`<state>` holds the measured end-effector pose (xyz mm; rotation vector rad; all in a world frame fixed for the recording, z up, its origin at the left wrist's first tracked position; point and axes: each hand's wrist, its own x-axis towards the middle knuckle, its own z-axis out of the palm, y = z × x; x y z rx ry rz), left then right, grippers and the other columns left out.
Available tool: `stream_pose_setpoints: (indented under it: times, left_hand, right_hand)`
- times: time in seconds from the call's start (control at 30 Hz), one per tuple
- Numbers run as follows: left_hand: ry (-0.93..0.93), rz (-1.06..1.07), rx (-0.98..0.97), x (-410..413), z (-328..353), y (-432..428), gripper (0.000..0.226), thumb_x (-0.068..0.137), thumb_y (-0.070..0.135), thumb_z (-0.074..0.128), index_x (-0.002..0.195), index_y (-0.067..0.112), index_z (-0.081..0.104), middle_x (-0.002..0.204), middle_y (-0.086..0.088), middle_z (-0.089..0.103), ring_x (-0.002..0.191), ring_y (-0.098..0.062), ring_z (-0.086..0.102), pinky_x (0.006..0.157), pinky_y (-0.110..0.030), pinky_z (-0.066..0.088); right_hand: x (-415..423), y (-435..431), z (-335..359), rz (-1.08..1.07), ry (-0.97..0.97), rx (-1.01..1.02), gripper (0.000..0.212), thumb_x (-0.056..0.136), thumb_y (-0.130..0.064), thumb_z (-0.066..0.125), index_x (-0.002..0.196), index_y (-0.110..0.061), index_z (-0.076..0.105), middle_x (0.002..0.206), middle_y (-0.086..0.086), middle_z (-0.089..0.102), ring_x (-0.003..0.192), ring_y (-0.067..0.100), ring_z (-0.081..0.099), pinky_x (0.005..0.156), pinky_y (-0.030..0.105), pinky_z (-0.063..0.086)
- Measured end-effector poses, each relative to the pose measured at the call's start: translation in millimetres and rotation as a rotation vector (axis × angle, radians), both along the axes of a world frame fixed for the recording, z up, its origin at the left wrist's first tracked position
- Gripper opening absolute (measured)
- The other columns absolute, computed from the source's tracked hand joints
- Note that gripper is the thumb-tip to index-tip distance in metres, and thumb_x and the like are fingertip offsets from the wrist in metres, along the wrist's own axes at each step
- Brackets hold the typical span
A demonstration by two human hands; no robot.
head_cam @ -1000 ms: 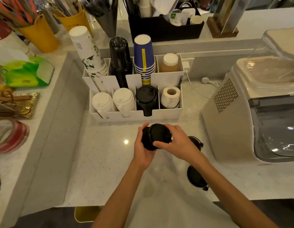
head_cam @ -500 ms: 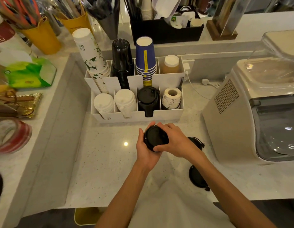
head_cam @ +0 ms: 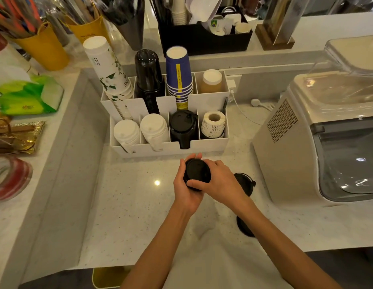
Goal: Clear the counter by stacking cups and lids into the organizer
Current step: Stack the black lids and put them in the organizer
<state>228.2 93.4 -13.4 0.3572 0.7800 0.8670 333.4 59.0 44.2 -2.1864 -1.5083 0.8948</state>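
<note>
The speckled white counter [head_cam: 123, 205] carries everything. The white organizer [head_cam: 212, 142] stands on it near the back wall and serves as the landmark here. To the right of the organizer, well apart, sits a beige machine [head_cam: 285, 147] with a clear lid and a dark window.

In the organizer's back row, from left: a leaning stack of white printed cups [head_cam: 107, 67], a stack of black cups [head_cam: 148, 78], a stack of blue cups [head_cam: 178, 74], and a jar with a white cap [head_cam: 210, 81]. In its front row, from left: 2 stacks of white lids [head_cam: 127, 132] [head_cam: 154, 128], a stack of black lids [head_cam: 182, 127] in the 3rd compartment, and a roll of printed labels [head_cam: 213, 124] in the 4th.

Just in front of the organizer, below its 3rd and 4th compartments, both hands meet above the counter around a small stack of black lids [head_cam: 197, 171]. The left hand [head_cam: 186, 188] cups it from underneath and the left side, its grip closed on the stack. The right hand [head_cam: 221, 183] closes over the right side, thumb across the near edge.

Right of the hands, a loose black lid [head_cam: 244, 182] lies on the counter. Another black lid [head_cam: 244, 226] lies nearer the front edge, partly hidden by the right forearm.
</note>
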Motion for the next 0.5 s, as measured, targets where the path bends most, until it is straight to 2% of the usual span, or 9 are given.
stream_pose_setpoints:
  times: [0.07, 0.13, 0.2, 0.27, 0.3, 0.4, 0.5]
  left_hand:
    - [-0.01, -0.024, -0.004, 2, 1, 2, 0.047, 0.087, 0.046, 0.06, 0.123, 0.017, 0.062, 0.13, -0.008, 0.062, 0.118, -0.029, 0.06, 0.097, -0.044, 0.052]
    - [-0.032, -0.037, -0.039, 5, 1, 5, 0.037, 0.083, 0.041, 0.065, 0.113, 0.019, 0.067, 0.121, -0.009, 0.064, 0.105, -0.027, 0.066, 0.083, -0.042, 0.057]
    - [-0.074, -0.021, -0.103, 7, -1, 7, 0.034, 0.079, 0.034, 0.071, 0.109, 0.018, 0.068, 0.117, -0.01, 0.066, 0.1, -0.03, 0.068, 0.079, -0.045, 0.057]
    - [-0.13, 0.01, -0.16, 8, -5, 7, 0.034, 0.08, 0.028, 0.071, 0.111, 0.016, 0.067, 0.115, -0.013, 0.066, 0.105, -0.036, 0.065, 0.085, -0.053, 0.054]
    - [-0.148, 0.021, -0.174, 7, -8, 6, 0.034, 0.081, 0.027, 0.071, 0.112, 0.015, 0.067, 0.115, -0.013, 0.065, 0.108, -0.038, 0.063, 0.089, -0.056, 0.052]
    - [-0.177, 0.031, -0.193, 4, -14, 2, 0.032, 0.081, 0.026, 0.07, 0.11, 0.013, 0.066, 0.117, -0.014, 0.062, 0.108, -0.038, 0.061, 0.095, -0.059, 0.048]
    - [-0.179, 0.037, -0.2, 1, -17, 0, 0.032, 0.08, 0.026, 0.07, 0.109, 0.013, 0.066, 0.118, -0.014, 0.062, 0.105, -0.038, 0.062, 0.095, -0.059, 0.048]
  right_hand:
    - [4, -1, -1, 0.048, 0.024, -0.027, 0.079, 0.073, -0.066, 0.066, 0.139, -0.029, 0.042, 0.116, -0.001, 0.052, 0.105, 0.016, 0.052, 0.089, 0.031, 0.051]
    - [20, 1, -1, 0.09, 0.198, -0.073, 0.071, 0.078, -0.065, 0.063, 0.138, -0.033, 0.044, 0.118, -0.005, 0.056, 0.099, 0.011, 0.056, 0.083, 0.027, 0.051]
    - [45, 2, -7, -0.014, 0.277, -0.051, 0.066, 0.083, -0.059, 0.062, 0.141, -0.033, 0.044, 0.122, -0.012, 0.056, 0.097, 0.008, 0.058, 0.079, 0.025, 0.048]
    - [73, -2, -20, -0.137, 0.12, -0.003, 0.066, 0.087, -0.049, 0.064, 0.145, -0.028, 0.041, 0.128, -0.007, 0.055, 0.103, 0.012, 0.058, 0.082, 0.028, 0.048]
    - [86, -5, -31, -0.145, 0.031, -0.025, 0.067, 0.088, -0.044, 0.066, 0.146, -0.026, 0.039, 0.136, -0.003, 0.053, 0.111, 0.016, 0.057, 0.089, 0.032, 0.049]
    - [109, -21, -65, 0.033, -0.138, -0.275, 0.085, 0.084, -0.037, 0.072, 0.153, -0.024, 0.024, 0.156, 0.006, 0.032, 0.139, 0.03, 0.034, 0.109, 0.044, 0.035]
    - [108, -39, -89, 0.158, -0.229, -0.352, 0.093, 0.08, -0.034, 0.074, 0.154, -0.026, 0.018, 0.158, 0.003, 0.024, 0.14, 0.031, 0.026, 0.107, 0.045, 0.037]
